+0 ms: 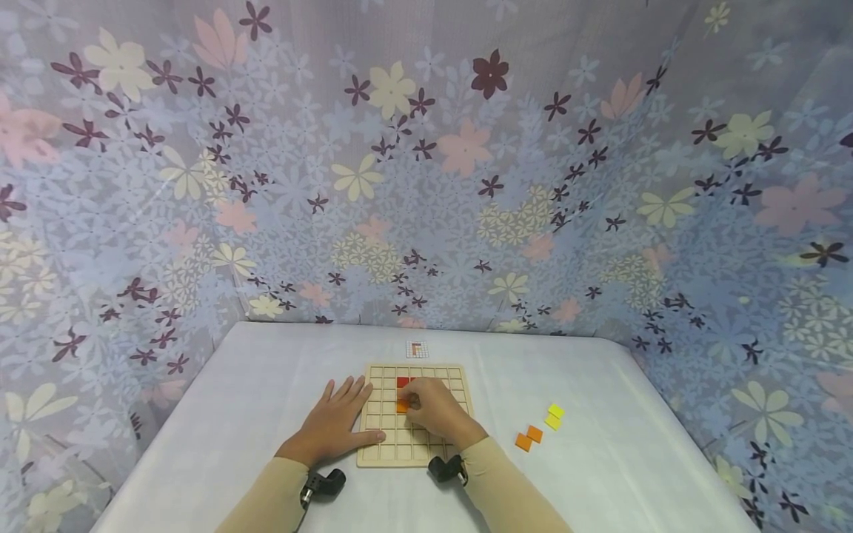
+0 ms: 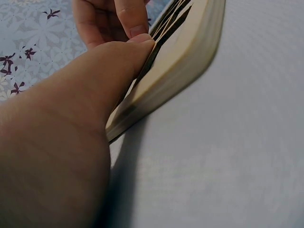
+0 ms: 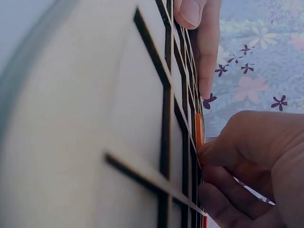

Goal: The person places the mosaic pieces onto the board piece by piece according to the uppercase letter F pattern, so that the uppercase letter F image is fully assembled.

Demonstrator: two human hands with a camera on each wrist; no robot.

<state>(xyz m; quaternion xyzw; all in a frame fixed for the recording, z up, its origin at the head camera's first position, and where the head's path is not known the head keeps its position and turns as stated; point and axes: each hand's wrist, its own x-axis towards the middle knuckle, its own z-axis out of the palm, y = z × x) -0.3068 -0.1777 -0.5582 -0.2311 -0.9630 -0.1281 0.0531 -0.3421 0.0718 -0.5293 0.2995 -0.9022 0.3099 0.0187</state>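
Board [image 1: 389,453] lies partly under left hand [image 1: 335,423], spread, and right hand [image 1: 436,409], grip unclear.

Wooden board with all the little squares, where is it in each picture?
Head: the wooden board is low in the middle, on the white table.
Left wrist: the wooden board slants across the top middle.
Right wrist: the wooden board fills most of the left side, close up.
Shared landmark: the flowered curtain, showing top left in left wrist, top right in right wrist.
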